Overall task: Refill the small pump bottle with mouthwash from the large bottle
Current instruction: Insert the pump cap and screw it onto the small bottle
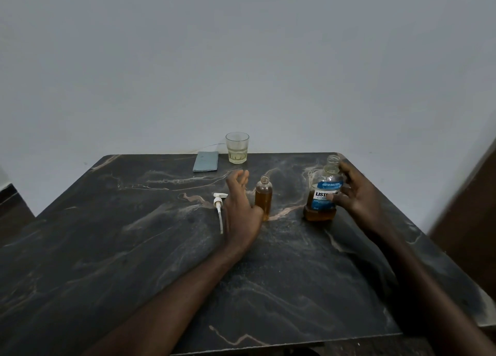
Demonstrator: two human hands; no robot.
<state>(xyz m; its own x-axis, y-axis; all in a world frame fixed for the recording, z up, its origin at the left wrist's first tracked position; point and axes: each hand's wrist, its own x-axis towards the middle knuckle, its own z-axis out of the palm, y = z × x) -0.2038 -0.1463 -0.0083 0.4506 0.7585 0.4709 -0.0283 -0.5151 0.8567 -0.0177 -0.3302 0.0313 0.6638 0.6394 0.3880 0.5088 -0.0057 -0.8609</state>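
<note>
The small clear bottle (263,198) stands upright mid-table with its neck uncapped and amber liquid up to its shoulder. Its white pump head (218,201) lies on the table to the left, tube pointing toward me. My left hand (240,208) sits between them with fingers straight, the thumb at the small bottle's base. The large blue-labelled mouthwash bottle (320,210) stands upright to the right, uncapped, with amber liquid low inside. My right hand (354,194) wraps round its right side, thumb on the label.
A glass (237,147) with a little pale liquid stands at the table's far edge, beside a flat blue-grey rectangular item (206,161). The dark marble table (161,261) meets a grey wall behind; a brown panel (472,221) stands at the right.
</note>
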